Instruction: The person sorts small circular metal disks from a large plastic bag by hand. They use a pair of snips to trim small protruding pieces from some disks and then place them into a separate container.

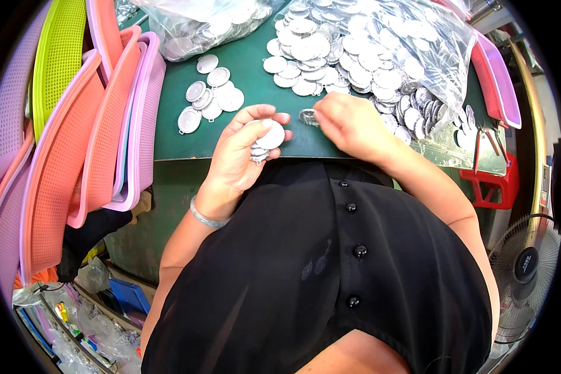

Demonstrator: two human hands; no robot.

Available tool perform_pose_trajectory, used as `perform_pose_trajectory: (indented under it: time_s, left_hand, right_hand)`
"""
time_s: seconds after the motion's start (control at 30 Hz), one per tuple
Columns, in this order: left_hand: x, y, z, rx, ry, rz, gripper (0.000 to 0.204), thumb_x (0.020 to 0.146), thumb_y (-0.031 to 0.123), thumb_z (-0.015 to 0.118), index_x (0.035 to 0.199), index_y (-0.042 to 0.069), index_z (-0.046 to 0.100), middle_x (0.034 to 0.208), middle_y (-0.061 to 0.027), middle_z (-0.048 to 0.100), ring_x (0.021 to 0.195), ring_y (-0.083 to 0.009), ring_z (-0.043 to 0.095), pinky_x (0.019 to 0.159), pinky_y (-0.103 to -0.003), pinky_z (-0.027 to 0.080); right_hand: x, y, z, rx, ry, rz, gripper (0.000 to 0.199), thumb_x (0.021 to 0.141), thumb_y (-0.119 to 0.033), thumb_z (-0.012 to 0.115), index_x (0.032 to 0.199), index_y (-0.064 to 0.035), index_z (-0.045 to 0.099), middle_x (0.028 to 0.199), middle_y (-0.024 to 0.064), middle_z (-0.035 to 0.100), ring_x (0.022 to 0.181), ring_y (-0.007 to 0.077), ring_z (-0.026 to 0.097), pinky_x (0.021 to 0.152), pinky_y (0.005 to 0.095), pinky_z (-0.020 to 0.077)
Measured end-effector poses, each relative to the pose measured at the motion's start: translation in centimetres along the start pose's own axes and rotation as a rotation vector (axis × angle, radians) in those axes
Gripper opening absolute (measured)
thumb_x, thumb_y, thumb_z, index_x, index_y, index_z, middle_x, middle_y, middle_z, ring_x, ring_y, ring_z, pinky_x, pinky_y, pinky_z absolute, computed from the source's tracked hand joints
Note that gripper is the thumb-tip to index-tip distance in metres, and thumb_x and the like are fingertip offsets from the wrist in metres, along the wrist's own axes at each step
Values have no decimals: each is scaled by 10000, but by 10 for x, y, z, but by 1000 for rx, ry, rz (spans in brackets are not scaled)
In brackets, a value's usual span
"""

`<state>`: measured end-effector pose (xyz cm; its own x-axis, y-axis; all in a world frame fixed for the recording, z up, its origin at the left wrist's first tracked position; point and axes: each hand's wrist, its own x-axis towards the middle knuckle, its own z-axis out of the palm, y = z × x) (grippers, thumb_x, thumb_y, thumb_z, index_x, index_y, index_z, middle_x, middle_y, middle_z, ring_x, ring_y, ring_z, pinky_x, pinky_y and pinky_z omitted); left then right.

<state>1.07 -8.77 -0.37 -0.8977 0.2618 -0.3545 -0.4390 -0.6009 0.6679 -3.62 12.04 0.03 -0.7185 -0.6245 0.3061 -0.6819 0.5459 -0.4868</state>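
My left hand (240, 143) is closed round a small stack of round silver metal discs (270, 134), each with a little loop at its rim. To the right, my right hand (355, 124) pinches one more silver disc (308, 116) by its edge, just over the green table (187, 146). A large heap of such discs (361, 56) spreads beyond my right hand, partly under a clear plastic bag (436, 37). Several loose discs (212, 100) lie in a group beyond my left hand.
Stacked plastic baskets (100, 143) in pink, purple and green crowd the left side. Another clear bag of discs (199, 28) lies at the back. Pliers (478, 149) rest at the table's right edge, near a red stool (495, 181) and a fan (525, 265).
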Motion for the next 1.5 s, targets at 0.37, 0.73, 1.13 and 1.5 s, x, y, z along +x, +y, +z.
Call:
perform_pose_trajectory:
  time_s: [0.37, 0.73, 1.13, 1.5]
  left_hand:
    - [23, -12, 27, 145, -64, -111, 100, 834, 95, 552, 905, 38, 511, 834, -102, 600, 703, -176, 607, 475, -225, 451]
    - [25, -9, 28, 65, -79, -120, 235, 791, 43, 491, 1026, 43, 493, 961, -150, 575, 764, -212, 609, 491, -230, 455]
    - [34, -10, 34, 66, -110, -125, 190, 818, 116, 545, 990, 46, 508, 910, -89, 595, 740, -163, 601, 510, -225, 463]
    - [43, -19, 44, 142, -121, -157, 198, 824, 111, 551, 995, 22, 504, 890, -102, 592, 735, -183, 610, 507, -239, 476]
  right_hand:
    - [0, 0, -29, 590, 11, 486, 228, 854, -203, 512, 872, 2, 611, 662, 57, 585, 552, 134, 528, 531, 274, 433]
    - [-10, 31, -14, -511, 144, -89, 144, 694, -177, 637, 761, -77, 558, 725, 41, 492, 724, 210, 541, 598, 316, 448]
    - [-16, 18, -40, 845, 78, 697, 192, 808, -183, 575, 819, 4, 618, 624, -15, 547, 525, 39, 430, 477, 185, 343]
    - [-18, 33, -44, -65, 217, 204, 171, 757, -145, 600, 875, -21, 607, 770, 99, 581, 714, 282, 569, 631, 322, 462]
